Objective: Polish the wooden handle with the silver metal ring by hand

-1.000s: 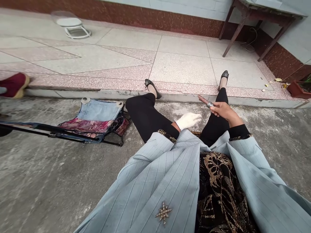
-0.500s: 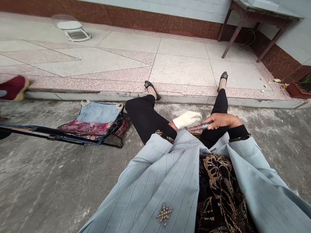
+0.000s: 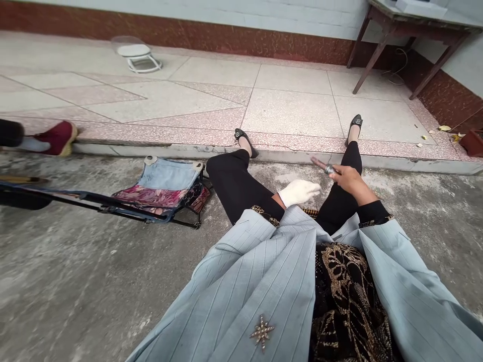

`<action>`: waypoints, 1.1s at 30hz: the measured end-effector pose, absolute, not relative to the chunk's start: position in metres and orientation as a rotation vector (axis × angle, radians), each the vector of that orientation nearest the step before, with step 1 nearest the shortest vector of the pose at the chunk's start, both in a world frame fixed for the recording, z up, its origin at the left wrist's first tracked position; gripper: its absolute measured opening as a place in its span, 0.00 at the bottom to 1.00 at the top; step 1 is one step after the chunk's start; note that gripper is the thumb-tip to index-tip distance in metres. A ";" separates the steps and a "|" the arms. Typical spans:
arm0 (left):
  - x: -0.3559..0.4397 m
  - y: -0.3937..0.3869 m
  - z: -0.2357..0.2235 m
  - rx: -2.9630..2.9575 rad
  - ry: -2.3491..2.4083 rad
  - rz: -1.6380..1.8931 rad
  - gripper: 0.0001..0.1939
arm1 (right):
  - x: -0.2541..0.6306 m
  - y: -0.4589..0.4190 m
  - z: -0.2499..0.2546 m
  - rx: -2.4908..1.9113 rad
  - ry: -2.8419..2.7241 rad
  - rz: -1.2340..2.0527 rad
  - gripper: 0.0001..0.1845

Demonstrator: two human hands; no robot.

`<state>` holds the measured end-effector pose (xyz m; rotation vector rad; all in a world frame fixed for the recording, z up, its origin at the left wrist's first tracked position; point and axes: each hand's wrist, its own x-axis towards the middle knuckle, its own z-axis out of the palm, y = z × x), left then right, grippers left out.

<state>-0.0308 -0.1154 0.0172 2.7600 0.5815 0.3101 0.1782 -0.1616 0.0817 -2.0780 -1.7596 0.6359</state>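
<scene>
My left hand (image 3: 301,192) wears a white glove and rests low over my lap. Its fingers stretch out to the right, close together, and nothing shows in them. My right hand (image 3: 349,180) is bare and closed round the end of a short reddish-brown stick (image 3: 318,162) with a silvery wrapped band. The stick points up and to the left, above and apart from the glove; its far end inside my fist is hidden. Between my thighs a bit of yellow-and-black woven material (image 3: 310,212) shows.
Left of my legs lies a folding fabric chair (image 3: 162,176). Another person's red shoe (image 3: 58,138) is at the far left. My feet are on a raised tiled step (image 3: 290,110). A white stool (image 3: 138,55) and wooden table (image 3: 424,22) stand by the wall.
My right hand has lifted the stick up and away from my gloved hand, tilting it upward. The gloved fingers, curled before, are now straighter. The view has shifted slightly left.
</scene>
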 end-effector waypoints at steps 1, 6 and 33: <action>-0.032 -0.114 0.017 2.811 0.588 0.327 0.15 | 0.178 -0.162 0.081 -2.191 -1.862 0.526 0.20; -0.036 -0.105 0.020 2.882 0.615 0.402 0.14 | 0.173 -0.167 0.090 -2.373 -2.237 0.654 0.17; -0.032 -0.108 0.014 2.866 0.681 0.325 0.14 | 0.179 -0.164 0.088 -2.246 -2.061 0.620 0.18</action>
